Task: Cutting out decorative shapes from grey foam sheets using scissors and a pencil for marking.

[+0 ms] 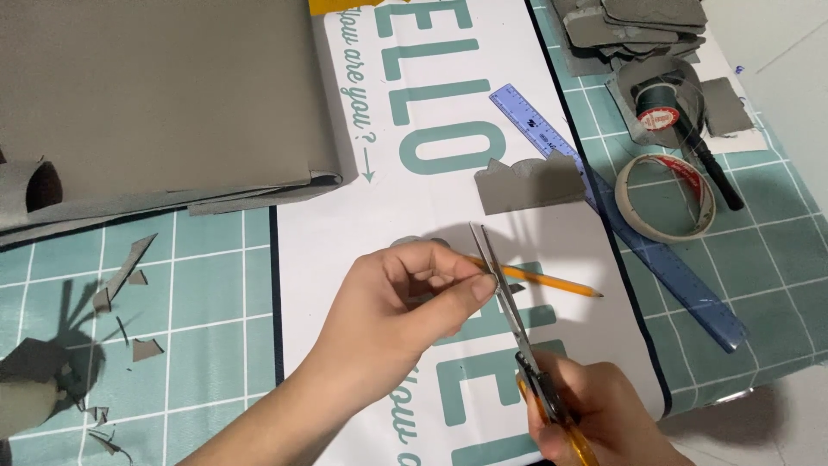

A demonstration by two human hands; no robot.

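Observation:
My left hand pinches a small grey piece of material, mostly hidden behind its fingers, over a white mat with teal lettering. My right hand grips yellow-handled scissors whose blades point up and away, meeting the fingers of the left hand. A yellow pencil lies on the mat just behind the blades. A cut grey piece with a scalloped top edge lies beyond it.
A big sheet of grey material covers the upper left. Grey scraps lie on the teal cutting mat at left. At right lie a blue ruler, a tape roll, a thread spool, a black pen and stacked grey pieces.

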